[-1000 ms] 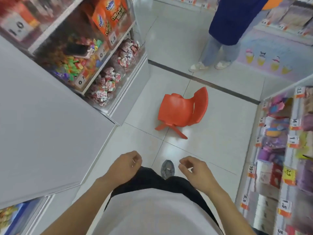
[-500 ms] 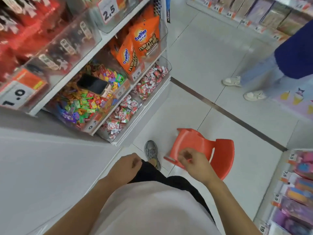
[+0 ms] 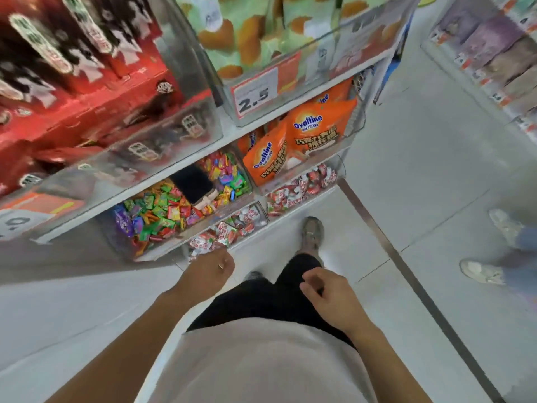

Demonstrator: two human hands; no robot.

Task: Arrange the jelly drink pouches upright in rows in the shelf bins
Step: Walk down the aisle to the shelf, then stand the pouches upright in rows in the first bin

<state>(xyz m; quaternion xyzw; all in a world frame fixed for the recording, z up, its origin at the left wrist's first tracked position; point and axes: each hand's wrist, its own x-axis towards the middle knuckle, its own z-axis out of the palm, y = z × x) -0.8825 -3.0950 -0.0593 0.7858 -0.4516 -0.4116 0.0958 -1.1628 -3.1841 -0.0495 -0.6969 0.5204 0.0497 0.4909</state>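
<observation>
Orange Ovaltine bags (image 3: 316,135); red boxes (image 3: 87,91); multicoloured candies (image 3: 162,210); black phone (image 3: 191,181).

Orange Ovaltine bags (image 3: 316,132) above mixed candy (image 3: 157,210) — a phone (image 3: 193,183) lying on it.

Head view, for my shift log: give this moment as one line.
left hand: loosely curled, empty | right hand: loosely curled, empty | shelf bins: ahead, untouched | pouches: none in hand

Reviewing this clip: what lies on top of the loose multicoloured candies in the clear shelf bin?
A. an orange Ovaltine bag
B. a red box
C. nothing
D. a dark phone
D: a dark phone rests on the multicoloured candies; the Ovaltine bags stand in the next bin.
</observation>
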